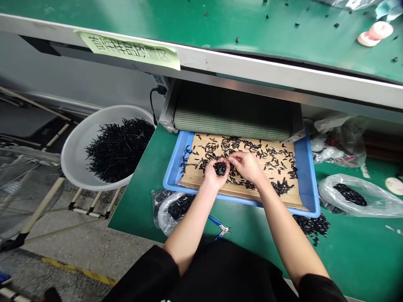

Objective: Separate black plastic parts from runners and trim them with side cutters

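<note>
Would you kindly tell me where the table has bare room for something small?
Two patches of the green table look bare: near right, bordered by the clear bag and loose black pieces; and left, between the white tub and blue tray. The tray is crowded with scattered pieces around the left hand and right hand.

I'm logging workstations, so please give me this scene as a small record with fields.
Left hand: cupped around small black pieces
Right hand: close beside the left hand; hold unclear
Blue tray: lined with cardboard, loose pieces scattered across
White basin: left of the green table, heaped with thin black strips
Cutters: blue-handled, on the table
</note>
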`<state>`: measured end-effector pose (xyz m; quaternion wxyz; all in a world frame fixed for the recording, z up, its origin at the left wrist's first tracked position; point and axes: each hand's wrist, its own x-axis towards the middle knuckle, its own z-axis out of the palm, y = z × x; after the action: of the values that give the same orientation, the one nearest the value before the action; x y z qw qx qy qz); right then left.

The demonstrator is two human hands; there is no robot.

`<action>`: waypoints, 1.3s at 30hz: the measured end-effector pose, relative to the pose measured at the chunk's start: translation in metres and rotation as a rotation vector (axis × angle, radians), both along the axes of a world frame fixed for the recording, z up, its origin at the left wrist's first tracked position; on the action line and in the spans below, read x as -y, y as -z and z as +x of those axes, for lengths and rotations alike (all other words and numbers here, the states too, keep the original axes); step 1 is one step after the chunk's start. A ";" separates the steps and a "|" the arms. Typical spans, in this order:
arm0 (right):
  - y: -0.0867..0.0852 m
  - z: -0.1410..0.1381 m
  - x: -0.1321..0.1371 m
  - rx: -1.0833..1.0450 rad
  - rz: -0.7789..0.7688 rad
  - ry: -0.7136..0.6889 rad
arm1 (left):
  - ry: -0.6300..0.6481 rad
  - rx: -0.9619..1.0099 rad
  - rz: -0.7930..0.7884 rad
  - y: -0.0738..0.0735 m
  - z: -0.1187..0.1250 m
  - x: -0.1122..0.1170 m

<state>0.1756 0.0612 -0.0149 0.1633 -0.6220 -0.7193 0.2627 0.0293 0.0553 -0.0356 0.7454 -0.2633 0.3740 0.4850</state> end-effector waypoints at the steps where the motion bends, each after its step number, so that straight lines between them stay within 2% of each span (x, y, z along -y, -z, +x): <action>1: 0.002 0.000 -0.004 0.032 0.019 0.039 | 0.005 0.006 -0.001 0.000 0.000 0.000; 4: 0.017 -0.001 -0.023 0.172 0.028 0.181 | 0.022 0.032 0.005 -0.003 -0.004 0.000; 7: 0.031 -0.004 -0.038 0.228 -0.019 0.192 | 0.029 0.047 0.016 -0.009 -0.015 0.003; 9: 0.035 -0.004 -0.044 0.247 -0.040 0.189 | 0.028 0.048 0.020 -0.011 -0.022 0.005; 14: 0.021 0.002 -0.040 0.199 -0.059 0.144 | 0.021 0.039 0.018 -0.012 -0.032 0.007; 19: 0.002 -0.005 -0.015 0.026 -0.060 -0.080 | 0.023 0.021 0.018 -0.008 -0.027 0.005; 21: 0.004 -0.012 -0.009 0.065 -0.050 -0.080 | 0.028 0.030 0.025 -0.006 -0.026 0.003; 23: 0.010 -0.020 -0.008 0.155 -0.052 -0.013 | 0.033 0.041 0.032 -0.005 -0.026 0.002; 28: 0.023 -0.035 -0.016 0.234 -0.081 0.045 | 0.035 0.029 0.034 -0.005 -0.031 0.003; 32: 0.008 -0.035 -0.013 0.185 -0.066 0.066 | 0.014 -0.012 0.020 -0.004 -0.030 0.004; 35: -0.012 -0.032 -0.002 -0.063 -0.056 -0.063 | -0.006 -0.043 -0.001 -0.004 -0.026 0.004; 37: -0.022 -0.034 0.002 -0.198 -0.005 -0.107 | -0.013 -0.045 -0.003 -0.009 -0.026 0.007; 39: -0.026 -0.044 0.000 -0.194 0.066 -0.069 | -0.015 -0.029 0.017 -0.019 -0.032 0.015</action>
<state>0.1319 0.0608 0.0108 0.2432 -0.5629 -0.7294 0.3033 -0.0026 0.0399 -0.0162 0.7384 -0.2527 0.3789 0.4973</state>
